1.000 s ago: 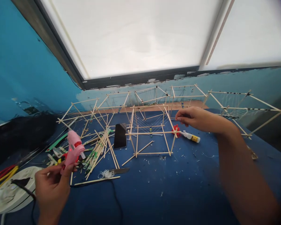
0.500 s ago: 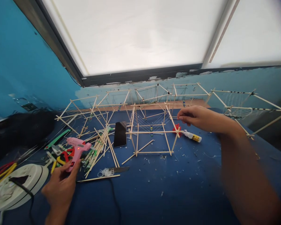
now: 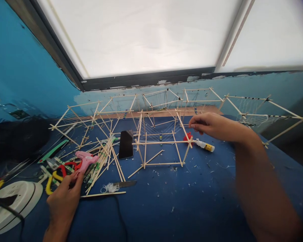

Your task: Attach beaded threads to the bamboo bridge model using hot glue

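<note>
My left hand (image 3: pixel 65 195) grips a pink hot glue gun (image 3: pixel 85 160) by its handle, above a pile of thin wooden sticks (image 3: pixel 103 161). Beyond the middle of the table, a box-shaped stick frame (image 3: pixel 159 142) stands with threads strung across it and small beads (image 3: pixel 161 137) at its centre. Just off its upper right side hovers my right hand (image 3: pixel 206 123), fingertips pinched together; anything between them is too small to make out. Below that hand lie a red object (image 3: pixel 188 136) and a small white glue bottle (image 3: pixel 204 145) with a yellow label.
A black phone (image 3: pixel 126 144) lies left of the frame. Behind stand several more stick frames (image 3: pixel 121 96). On the left are a white round power socket (image 3: pixel 17 201), pliers (image 3: pixel 52 181) and a green cutter (image 3: pixel 53 151). A blade (image 3: pixel 127 184) and white bands (image 3: pixel 110 188) lie in front.
The view has shifted slightly, so the table things appear a little further left. The glue gun has turned and sits slightly nearer the stick pile. My right hand keeps its pinch by the frame.
</note>
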A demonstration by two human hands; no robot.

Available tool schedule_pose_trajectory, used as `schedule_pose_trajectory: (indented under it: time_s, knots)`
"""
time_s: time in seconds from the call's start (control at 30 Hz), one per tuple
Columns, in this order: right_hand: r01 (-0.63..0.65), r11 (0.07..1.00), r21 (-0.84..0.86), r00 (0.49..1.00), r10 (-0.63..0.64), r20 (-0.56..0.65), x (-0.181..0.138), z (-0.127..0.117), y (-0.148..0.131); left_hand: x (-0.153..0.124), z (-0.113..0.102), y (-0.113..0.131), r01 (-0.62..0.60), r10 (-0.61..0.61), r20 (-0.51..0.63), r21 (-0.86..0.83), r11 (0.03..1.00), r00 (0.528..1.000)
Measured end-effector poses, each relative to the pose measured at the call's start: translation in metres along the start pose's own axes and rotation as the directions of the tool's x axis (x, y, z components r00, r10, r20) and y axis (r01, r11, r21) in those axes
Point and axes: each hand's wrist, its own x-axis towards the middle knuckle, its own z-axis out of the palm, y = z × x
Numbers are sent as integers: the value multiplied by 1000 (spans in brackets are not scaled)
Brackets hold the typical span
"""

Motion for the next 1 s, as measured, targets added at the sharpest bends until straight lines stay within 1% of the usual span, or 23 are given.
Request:
schedule_pose_trajectory:
  time_s: [0.03,0.07,0.17,0.27,0.4,0.47,0.5,0.57,0.6,0.67,0.7,0.73,0.77,0.8,0.83,0.87,0.9,0.93,1.0]
  knots:
    - [1,1000,-6,1000,-1,2,0,0,0,1,0,3,-18,20,-22,66,998,1000]
    - [3,1000,-14,1000,-3,4,0,0,0,1,0,5,-21,23,-25,95,995,999]
    - [7,1000,-29,1000,-7,13,1,0,1,2,1,8,22,-24,15,139,990,1000]
    - [1,1000,-20,1000,-1,1,2,1,3,3,3,7,25,-35,75,122,992,997]
    - [6,1000,-17,1000,-6,-1,2,1,4,5,2,5,-63,53,138,72,995,989]
    - [16,1000,-19,1000,-16,-12,1,2,3,5,-1,9,-94,87,100,66,993,991]
    - [15,1000,-24,1000,-15,-19,1,2,3,4,-2,14,-103,99,62,59,993,993]
    - [-5,999,-48,999,3,-33,0,2,4,-1,-5,29,-121,121,-5,24,992,993]
    - [-17,998,-59,999,15,-37,0,3,4,-5,-5,41,-142,141,-44,-13,990,989]
    - [-27,997,-69,999,24,-42,-1,4,5,-18,-5,71,-172,167,-52,-119,978,985]
    - [-22,998,-66,999,19,-44,-2,4,5,-26,-3,89,-211,194,-105,-188,959,975]
    - [-14,998,-59,999,11,-48,-2,4,5,-35,-2,108,-215,204,-70,-273,938,977]
    - [-9,999,-54,999,6,-53,-2,4,5,-44,1,128,-187,203,0,-382,905,979]
    - [-7,998,-55,998,4,-57,-2,4,4,-52,4,148,-120,180,79,-484,867,981]
    - [-7,998,-61,998,3,-62,-2,4,4,-59,8,166,-9,163,217,-576,818,962]
    - [-8,997,-71,998,4,-65,-2,4,3,-64,13,182,116,142,333,-648,753,932]
    - [-9,996,-84,998,4,-67,-2,4,3,-67,20,197,258,124,459,-679,687,880]
    - [-10,995,-98,998,4,-67,-2,4,3,-68,27,209,386,117,560,-692,610,820]
    - [-15,992,-128,998,6,-67,0,4,4,-67,43,225,617,93,710,-662,426,698]
